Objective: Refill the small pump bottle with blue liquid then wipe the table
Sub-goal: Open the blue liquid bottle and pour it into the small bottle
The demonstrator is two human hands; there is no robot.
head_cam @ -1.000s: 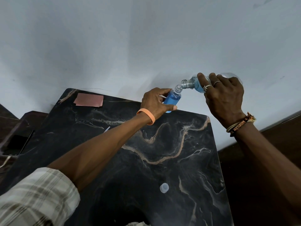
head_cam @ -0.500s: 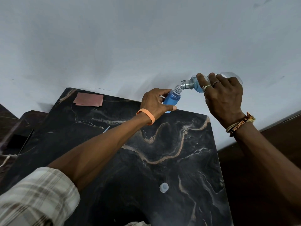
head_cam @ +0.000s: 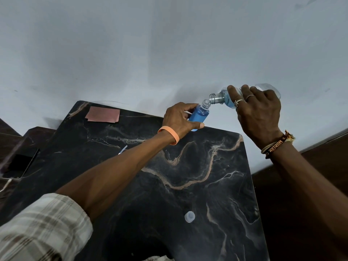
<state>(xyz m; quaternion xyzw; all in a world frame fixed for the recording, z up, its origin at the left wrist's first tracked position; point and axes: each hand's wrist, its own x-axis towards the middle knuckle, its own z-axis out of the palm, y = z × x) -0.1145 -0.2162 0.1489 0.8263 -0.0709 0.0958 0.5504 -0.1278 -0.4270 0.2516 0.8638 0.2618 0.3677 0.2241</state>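
Marble table (head_cam: 188, 185) bears cap (head_cam: 189, 216), cloth (head_cam: 103, 114); left fingers (head_cam: 190, 107) grip small bottle (head_cam: 198, 116); right fingers (head_cam: 244, 97) grip big bottle (head_cam: 224, 97).

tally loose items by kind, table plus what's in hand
Bottles: 2, small bottle in the left hand, big bottle in the right hand
Caps: 1, cap
Cloths: 1, pink cloth
Phones: 1, phone
Total: 5

small bottle (head_cam: 198, 115) blue | table (head_cam: 188, 176) black, tan veins | wristband (head_cam: 170, 133) orange | sleeve (head_cam: 41, 228) plaid
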